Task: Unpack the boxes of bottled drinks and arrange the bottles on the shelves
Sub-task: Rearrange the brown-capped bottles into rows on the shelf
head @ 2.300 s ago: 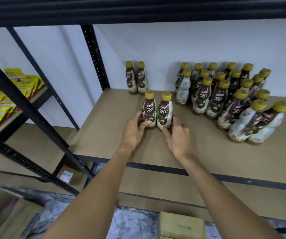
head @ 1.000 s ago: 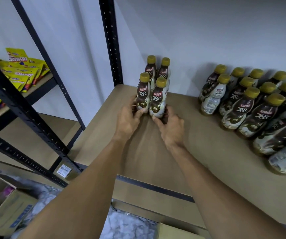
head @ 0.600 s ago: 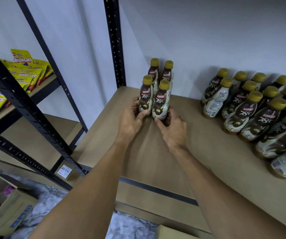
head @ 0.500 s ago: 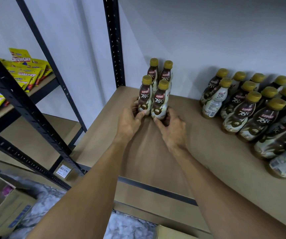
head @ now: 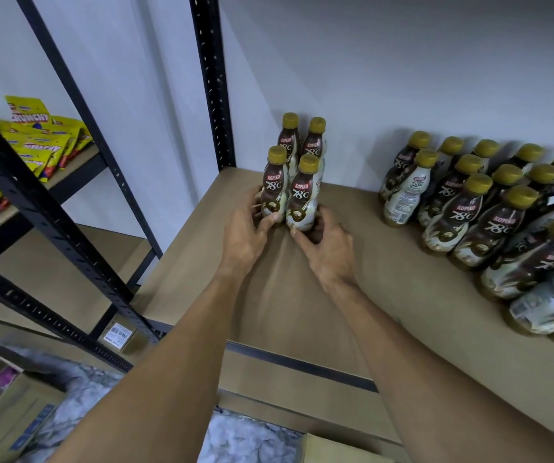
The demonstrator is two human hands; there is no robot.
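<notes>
Plain white wall [head: 402, 61] behind; black perforated rack upright [head: 213, 95] at corner; grey marbled floor [head: 245, 439] below.

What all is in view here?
Kopiko bottles: four, brown-cream with gold caps, shelf's back left corner.
More Kopiko bottles: over a dozen, same colours, shelf's right side.
Shelf: one, tan board, black frame.
Snack packets: several, yellow, neighbouring shelf at left.
Cardboard boxes: at least two, brown, down on the floor.
Left hand: one, grips front left bottle.
Right hand: one, grips front right bottle.
</notes>
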